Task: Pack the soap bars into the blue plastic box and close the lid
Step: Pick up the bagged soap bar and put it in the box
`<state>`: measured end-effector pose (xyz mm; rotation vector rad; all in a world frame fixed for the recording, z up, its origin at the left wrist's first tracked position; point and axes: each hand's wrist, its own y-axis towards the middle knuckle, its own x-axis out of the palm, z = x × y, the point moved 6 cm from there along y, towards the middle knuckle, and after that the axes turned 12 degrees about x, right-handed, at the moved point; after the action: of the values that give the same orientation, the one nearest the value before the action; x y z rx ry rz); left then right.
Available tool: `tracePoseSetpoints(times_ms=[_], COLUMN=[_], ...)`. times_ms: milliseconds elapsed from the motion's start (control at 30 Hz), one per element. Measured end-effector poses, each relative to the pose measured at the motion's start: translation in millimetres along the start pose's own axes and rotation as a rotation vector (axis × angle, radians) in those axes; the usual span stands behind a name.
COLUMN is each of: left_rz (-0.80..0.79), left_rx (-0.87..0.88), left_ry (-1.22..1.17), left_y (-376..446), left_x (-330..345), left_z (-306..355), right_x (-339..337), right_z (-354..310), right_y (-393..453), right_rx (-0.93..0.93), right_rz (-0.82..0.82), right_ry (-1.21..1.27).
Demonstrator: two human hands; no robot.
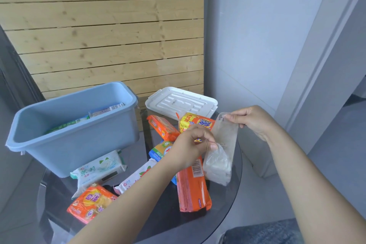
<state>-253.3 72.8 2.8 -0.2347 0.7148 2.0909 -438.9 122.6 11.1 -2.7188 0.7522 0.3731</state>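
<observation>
The blue plastic box (79, 140) stands open at the left of a round dark glass table (221, 214), with a few soap bars (107, 110) inside. Its white lid (181, 103) lies behind, to the right. Several wrapped soap bars lie loose on the table: an orange one (162, 128), a Tide one (198, 123), a long orange one (193, 188), a white-green one (99, 168), an orange-yellow one (91, 202). A soap bar in a clear wrapper (221, 154) hangs above the table's right side. My left hand (193, 144) pinches its lower part; my right hand (251, 120) pinches its top end.
A wooden slat panel (103, 31) stands behind the table. A pale wall and door frame (316, 55) are at the right. A blue-yellow soap bar (160, 150) and a white-pink one (136, 176) lie under my left forearm. My denim-clad knee (267, 232) is at the bottom right.
</observation>
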Motion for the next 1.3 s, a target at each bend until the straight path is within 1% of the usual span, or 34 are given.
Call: tracePoseSetpoints(times_ms=[100, 233, 300, 367, 433, 533, 700, 867, 967, 1033, 1167, 1233, 1300], left_rz=[0.056, 0.124, 0.151, 0.183, 0.215, 0.258, 0.245, 0.259, 0.237, 0.311, 0.528, 0.564, 0.582], left_rx=[-0.023, -0.003, 0.029, 0.015, -0.009, -0.078, -0.25, -0.305, -0.332, -0.345, -0.39, -0.395, -0.354], left_ry=[-0.088, -0.179, -0.199, -0.216, -0.18, -0.109, 0.077, 0.091, 0.209, 0.252, 0.134, 0.132, 0.176], left_y=[3.5, 10.4, 10.0, 2.7, -9.9, -39.5, -89.1, -103.2, -102.8, -105.3, -117.3, -119.5, -120.2], left_x=[-8.3, -31.2, -51.9, -75.8, -98.7, -127.5, -153.4, -160.9, -163.1, -163.0, -157.3, -151.8, -147.1], left_z=[7.9, 25.9, 33.8, 34.8, 30.1, 16.4, -13.4, -22.5, -23.5, -23.4, -27.4, -25.4, -20.7], right_x=[-6.1, -6.7, 1.4, 16.7, 34.9, 72.3, 130.9, 152.8, 155.9, 157.4, 165.6, 167.0, 169.0], right_z=[-10.7, -31.2, -45.0, -56.8, -63.6, -65.5, -54.1, -46.9, -46.6, -46.8, -42.3, -40.1, -41.3], right_y=[-5.1, -16.0, -23.8, -29.5, -31.8, -31.6, -29.4, -31.6, -34.7, -38.3, -37.0, -34.4, -34.7], right_rx=[-0.037, -0.09, -0.142, -0.185, -0.19, -0.166, -0.135, -0.171, -0.209, -0.242, -0.243, -0.245, -0.284], right_rz=[0.058, 0.105, 0.106, 0.091, 0.085, 0.035, -0.048, -0.014, 0.017, -0.014, -0.13, -0.184, -0.243], right_ry=[0.054, 0.144, 0.192, 0.235, 0.246, 0.168, 0.019, -0.12, -0.225, -0.274, -0.343, -0.36, -0.385])
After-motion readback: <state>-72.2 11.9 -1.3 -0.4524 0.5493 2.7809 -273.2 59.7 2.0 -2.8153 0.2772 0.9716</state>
